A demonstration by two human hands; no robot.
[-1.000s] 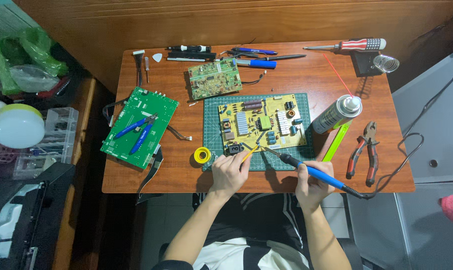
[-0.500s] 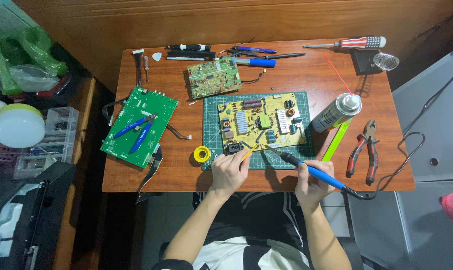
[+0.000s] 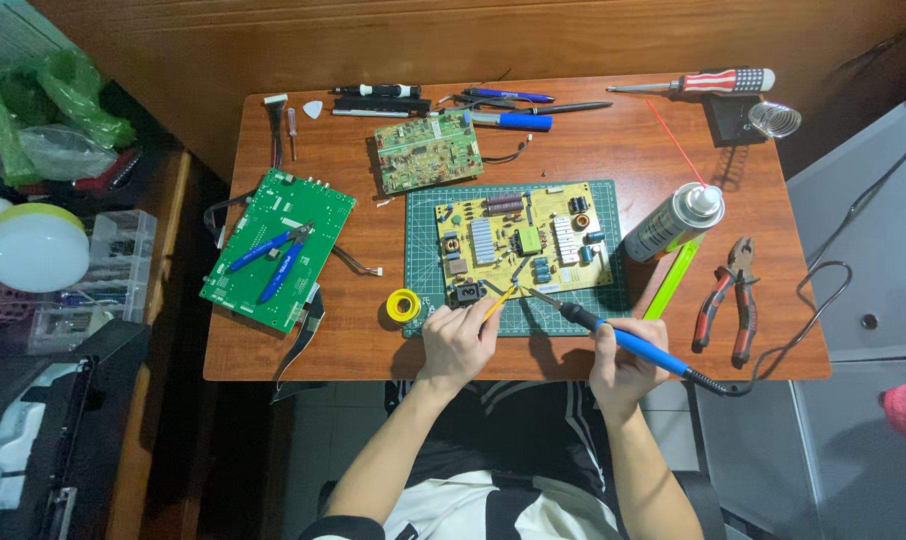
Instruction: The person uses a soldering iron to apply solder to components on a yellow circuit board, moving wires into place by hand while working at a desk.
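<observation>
The right hand point(image 3: 623, 362) was closed around the blue handle of a soldering iron point(image 3: 613, 336), held like a pen, its dark tip slanting up and left toward the near edge of the yellow board point(image 3: 523, 240). The left hand point(image 3: 457, 338) pinched a thin yellow tool point(image 3: 499, 300) between fingertips, its point angled up and right to meet the iron's tip just at the board's near edge. Both forearms came up from the near side, wrists resting at the table point(image 3: 373, 340) edge. The board lay on a green mat point(image 3: 419, 262) at the middle of the table. A yellow tape roll point(image 3: 403, 305) sat just left of the left hand. Right of the mat stood a spray can point(image 3: 673, 222), with pliers point(image 3: 730, 300) farther right. A green board point(image 3: 278, 248) with blue cutters point(image 3: 271, 262) on it lay at the left.
</observation>
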